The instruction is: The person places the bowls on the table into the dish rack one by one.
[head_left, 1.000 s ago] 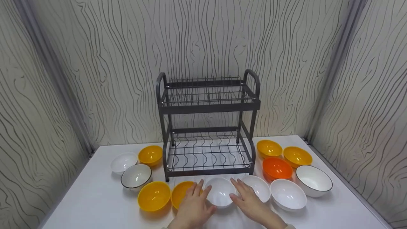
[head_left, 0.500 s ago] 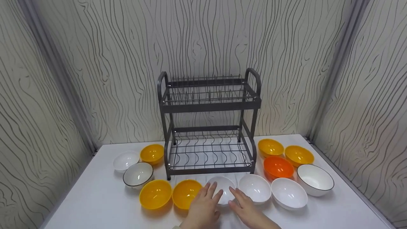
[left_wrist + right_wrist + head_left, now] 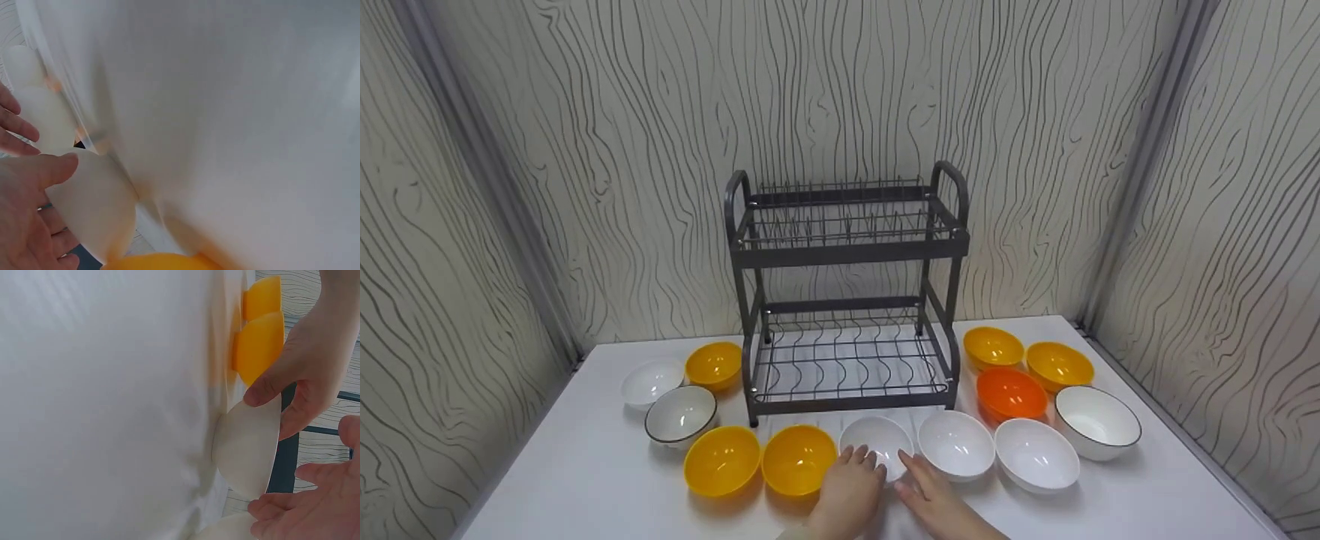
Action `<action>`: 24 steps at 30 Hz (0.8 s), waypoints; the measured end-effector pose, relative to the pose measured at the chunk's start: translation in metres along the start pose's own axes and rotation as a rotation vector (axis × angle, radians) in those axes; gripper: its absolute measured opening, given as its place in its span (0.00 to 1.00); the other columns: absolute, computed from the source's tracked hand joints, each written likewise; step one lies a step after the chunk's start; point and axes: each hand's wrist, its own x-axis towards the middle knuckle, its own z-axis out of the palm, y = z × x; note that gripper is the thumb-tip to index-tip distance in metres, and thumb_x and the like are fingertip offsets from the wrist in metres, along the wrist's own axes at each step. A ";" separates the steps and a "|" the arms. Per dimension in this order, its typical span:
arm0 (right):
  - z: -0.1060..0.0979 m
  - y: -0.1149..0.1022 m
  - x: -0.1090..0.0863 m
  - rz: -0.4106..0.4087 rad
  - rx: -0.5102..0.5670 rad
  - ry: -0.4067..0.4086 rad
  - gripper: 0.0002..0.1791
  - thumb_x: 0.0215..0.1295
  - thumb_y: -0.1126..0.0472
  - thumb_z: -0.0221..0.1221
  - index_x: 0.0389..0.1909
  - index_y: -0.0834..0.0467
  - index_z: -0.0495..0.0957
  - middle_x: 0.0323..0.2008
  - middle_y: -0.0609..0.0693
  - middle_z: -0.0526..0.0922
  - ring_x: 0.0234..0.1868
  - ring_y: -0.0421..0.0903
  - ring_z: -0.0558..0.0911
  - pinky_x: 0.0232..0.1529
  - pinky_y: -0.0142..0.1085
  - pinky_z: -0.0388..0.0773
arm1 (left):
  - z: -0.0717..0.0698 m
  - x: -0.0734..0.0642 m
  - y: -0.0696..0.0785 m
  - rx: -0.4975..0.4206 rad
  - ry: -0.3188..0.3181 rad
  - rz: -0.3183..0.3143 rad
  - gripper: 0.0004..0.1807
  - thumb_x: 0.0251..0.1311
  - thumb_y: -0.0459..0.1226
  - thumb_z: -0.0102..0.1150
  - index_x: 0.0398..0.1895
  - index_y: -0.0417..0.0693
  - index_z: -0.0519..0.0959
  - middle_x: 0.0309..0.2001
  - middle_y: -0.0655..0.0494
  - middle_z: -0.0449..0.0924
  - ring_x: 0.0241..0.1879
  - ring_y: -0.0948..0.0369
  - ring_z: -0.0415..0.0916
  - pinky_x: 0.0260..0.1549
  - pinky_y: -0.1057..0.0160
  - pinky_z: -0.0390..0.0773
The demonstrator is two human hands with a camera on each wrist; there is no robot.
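A white bowl [image 3: 877, 433] stands upright in the front row, before a black two-tier dish rack [image 3: 851, 409]. My left hand [image 3: 849, 491] pinches its near left rim. In the right wrist view the thumb presses the outer wall of this bowl [image 3: 243, 447], and the fingers reach over the rim inside. My right hand [image 3: 934, 499] is at the right rim, fingers fairly straight, fingertips by the edge in the right wrist view; firm contact cannot be told. Left of the bowl stands a yellow bowl [image 3: 799, 461]; to its right stands another white bowl [image 3: 956, 446].
Another yellow bowl [image 3: 723, 461], a dark-rimmed bowl [image 3: 681, 416] and more bowls stand at left. At right are a white bowl [image 3: 1036, 455], an orange bowl [image 3: 1011, 394], a large dark-rimmed bowl [image 3: 1097, 422] and two yellow ones. Wood-patterned panels [image 3: 840, 90] enclose the white table [image 3: 585, 480].
Both hands have come down to the middle white bowl. The left hand has moved right, off the yellow bowl, and now pinches the white bowl's rim. The bowls and rack stand as before.
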 end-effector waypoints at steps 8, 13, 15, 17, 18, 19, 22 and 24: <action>0.001 0.004 0.000 0.091 0.039 -0.039 0.37 0.68 0.42 0.43 0.69 0.63 0.53 0.67 0.76 0.46 0.67 0.74 0.46 0.61 0.70 0.46 | 0.007 -0.001 0.003 0.006 0.092 0.007 0.07 0.51 0.40 0.62 0.34 0.56 0.83 0.31 0.62 0.83 0.38 0.64 0.79 0.53 0.63 0.75; -0.001 0.004 -0.001 0.120 0.049 -0.051 0.38 0.68 0.40 0.43 0.69 0.61 0.52 0.67 0.75 0.45 0.67 0.74 0.46 0.61 0.69 0.47 | 0.009 -0.002 0.003 -0.016 0.123 0.013 0.03 0.49 0.39 0.63 0.29 0.55 0.82 0.24 0.61 0.82 0.30 0.63 0.79 0.50 0.62 0.77; -0.002 0.003 -0.002 0.125 0.066 -0.058 0.38 0.68 0.40 0.43 0.70 0.61 0.51 0.68 0.75 0.45 0.67 0.74 0.46 0.61 0.69 0.47 | 0.009 -0.002 0.003 -0.016 0.110 0.018 0.04 0.49 0.40 0.64 0.29 0.57 0.83 0.24 0.61 0.82 0.28 0.64 0.79 0.49 0.62 0.78; -0.002 0.003 -0.003 0.118 0.082 -0.060 0.38 0.68 0.41 0.43 0.70 0.61 0.50 0.68 0.75 0.44 0.67 0.74 0.46 0.61 0.69 0.47 | 0.010 -0.003 0.003 -0.020 0.101 0.023 0.04 0.49 0.40 0.64 0.29 0.58 0.83 0.23 0.62 0.82 0.27 0.64 0.78 0.49 0.63 0.78; -0.003 0.003 -0.003 0.113 0.087 -0.057 0.38 0.69 0.41 0.42 0.70 0.62 0.50 0.67 0.75 0.44 0.67 0.74 0.46 0.61 0.69 0.47 | 0.010 -0.003 0.003 -0.022 0.101 0.025 0.04 0.48 0.40 0.64 0.29 0.59 0.83 0.23 0.62 0.82 0.26 0.64 0.78 0.48 0.63 0.78; -0.003 0.003 -0.004 0.107 0.093 -0.057 0.37 0.69 0.42 0.42 0.70 0.62 0.50 0.67 0.75 0.44 0.67 0.74 0.45 0.61 0.69 0.47 | 0.010 -0.003 0.003 -0.031 0.103 0.025 0.04 0.48 0.40 0.64 0.29 0.60 0.83 0.22 0.63 0.82 0.25 0.64 0.78 0.48 0.63 0.78; -0.004 0.003 -0.006 0.085 0.102 -0.043 0.37 0.69 0.44 0.42 0.70 0.63 0.50 0.67 0.75 0.45 0.67 0.74 0.45 0.61 0.69 0.47 | 0.009 -0.004 0.003 -0.063 0.085 0.026 0.04 0.49 0.40 0.64 0.30 0.60 0.83 0.22 0.63 0.82 0.24 0.64 0.77 0.48 0.63 0.78; -0.006 0.002 -0.006 0.085 0.106 -0.033 0.37 0.69 0.43 0.42 0.70 0.63 0.50 0.68 0.74 0.46 0.67 0.74 0.46 0.61 0.69 0.47 | 0.007 -0.004 0.004 -0.082 0.066 0.028 0.05 0.49 0.41 0.64 0.31 0.61 0.83 0.21 0.63 0.81 0.23 0.65 0.76 0.48 0.63 0.78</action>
